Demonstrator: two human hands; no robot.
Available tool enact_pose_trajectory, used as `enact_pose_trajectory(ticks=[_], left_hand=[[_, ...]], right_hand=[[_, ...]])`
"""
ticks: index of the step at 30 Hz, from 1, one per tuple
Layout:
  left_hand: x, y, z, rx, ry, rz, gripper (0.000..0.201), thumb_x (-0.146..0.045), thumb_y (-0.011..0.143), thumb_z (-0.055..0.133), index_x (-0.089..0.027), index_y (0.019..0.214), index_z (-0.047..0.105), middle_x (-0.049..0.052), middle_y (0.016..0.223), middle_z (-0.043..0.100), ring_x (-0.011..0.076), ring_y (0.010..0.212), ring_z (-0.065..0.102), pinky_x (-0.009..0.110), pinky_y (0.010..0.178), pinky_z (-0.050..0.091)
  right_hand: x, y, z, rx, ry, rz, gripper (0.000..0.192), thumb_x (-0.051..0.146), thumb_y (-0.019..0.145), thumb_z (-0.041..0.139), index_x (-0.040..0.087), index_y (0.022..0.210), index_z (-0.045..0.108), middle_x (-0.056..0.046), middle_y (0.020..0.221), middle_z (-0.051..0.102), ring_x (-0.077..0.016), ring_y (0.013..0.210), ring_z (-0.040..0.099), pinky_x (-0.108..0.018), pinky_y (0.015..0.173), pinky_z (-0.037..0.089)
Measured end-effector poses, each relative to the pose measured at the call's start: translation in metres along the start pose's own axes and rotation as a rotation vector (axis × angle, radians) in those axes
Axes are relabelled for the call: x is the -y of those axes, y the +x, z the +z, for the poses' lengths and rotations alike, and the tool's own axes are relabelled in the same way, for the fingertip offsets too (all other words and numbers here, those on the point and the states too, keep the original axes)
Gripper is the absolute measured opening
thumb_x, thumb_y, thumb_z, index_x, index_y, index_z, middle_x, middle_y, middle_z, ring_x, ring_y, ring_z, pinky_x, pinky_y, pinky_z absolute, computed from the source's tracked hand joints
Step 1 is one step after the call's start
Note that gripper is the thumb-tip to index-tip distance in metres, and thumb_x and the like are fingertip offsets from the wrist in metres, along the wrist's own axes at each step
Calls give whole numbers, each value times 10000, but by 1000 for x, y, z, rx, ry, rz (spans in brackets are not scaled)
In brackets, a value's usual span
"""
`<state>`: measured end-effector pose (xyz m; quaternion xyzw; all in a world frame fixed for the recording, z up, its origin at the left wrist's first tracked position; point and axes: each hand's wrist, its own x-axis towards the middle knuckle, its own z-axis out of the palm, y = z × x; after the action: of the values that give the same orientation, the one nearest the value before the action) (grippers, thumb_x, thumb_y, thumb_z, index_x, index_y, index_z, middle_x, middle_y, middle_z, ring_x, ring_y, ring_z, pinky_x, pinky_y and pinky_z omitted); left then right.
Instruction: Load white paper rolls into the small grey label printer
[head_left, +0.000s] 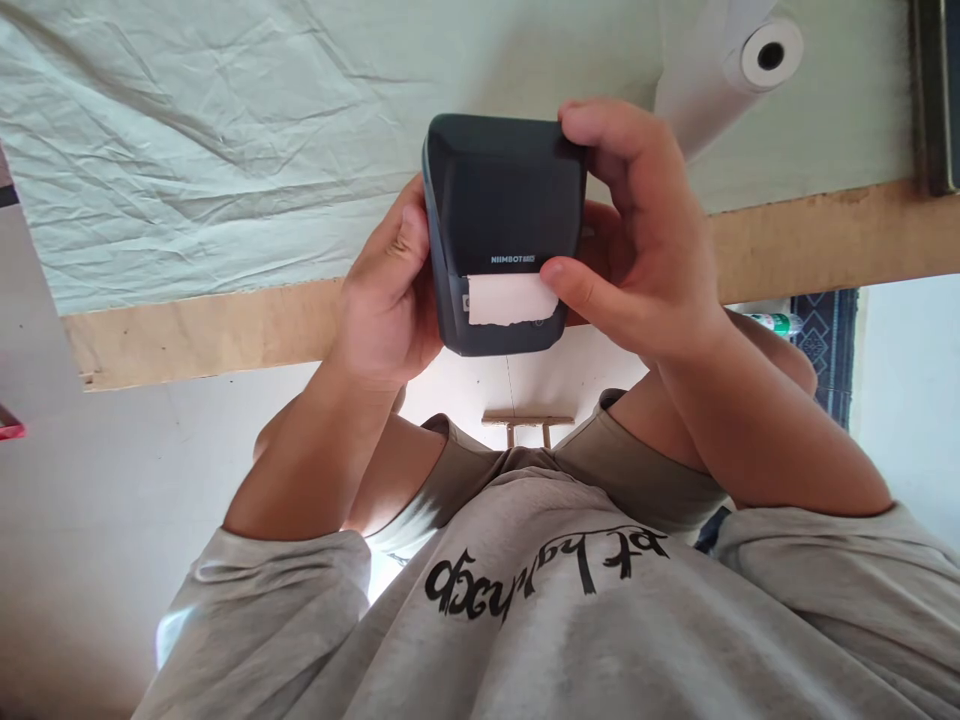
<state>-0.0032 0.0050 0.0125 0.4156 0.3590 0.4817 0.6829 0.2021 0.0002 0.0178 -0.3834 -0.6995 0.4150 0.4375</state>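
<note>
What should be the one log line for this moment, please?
left hand: holds printer side | right hand: grips printer, thumb at label strip | paper roll: on cloth

Wooden table [825, 235], wrinkled pale cloth [225, 130] spread over it; paper roll [765, 55] on cloth.

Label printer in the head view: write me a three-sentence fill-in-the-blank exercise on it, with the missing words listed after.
1. The dark label printer is held by ____ hands, the left hand and the right hand.
2. The brand word printed on the printer reads ____.
3. The strip of paper sticking out of its slot is coloured ____, and the right thumb touches it.

Missing words: two; NIIMBOT; white
</note>
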Motion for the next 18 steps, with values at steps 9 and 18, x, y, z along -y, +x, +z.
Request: enact_pose_trajectory(ticks=[9, 18], left_hand=[[8, 9, -13, 34, -9, 65, 236, -471, 743, 699, -280, 879, 674, 26, 743, 602, 287, 1039, 591, 457, 871, 538], [-1, 5, -2, 67, -14, -9, 330, -567, 825, 590, -309, 1025, 639, 18, 1046, 675, 348, 1342, 453, 548, 1106, 410]], right_hand=[[4, 2, 0, -28, -43, -45, 520, 470, 840, 662, 363, 1317, 485, -29, 1433, 462, -257, 1339, 458, -337, 829, 621], [5, 3, -1, -156, -187, -95, 642, 576, 753, 723, 288, 1300, 549, -67, 1302, 529, -251, 1213, 527, -319, 786, 598]])
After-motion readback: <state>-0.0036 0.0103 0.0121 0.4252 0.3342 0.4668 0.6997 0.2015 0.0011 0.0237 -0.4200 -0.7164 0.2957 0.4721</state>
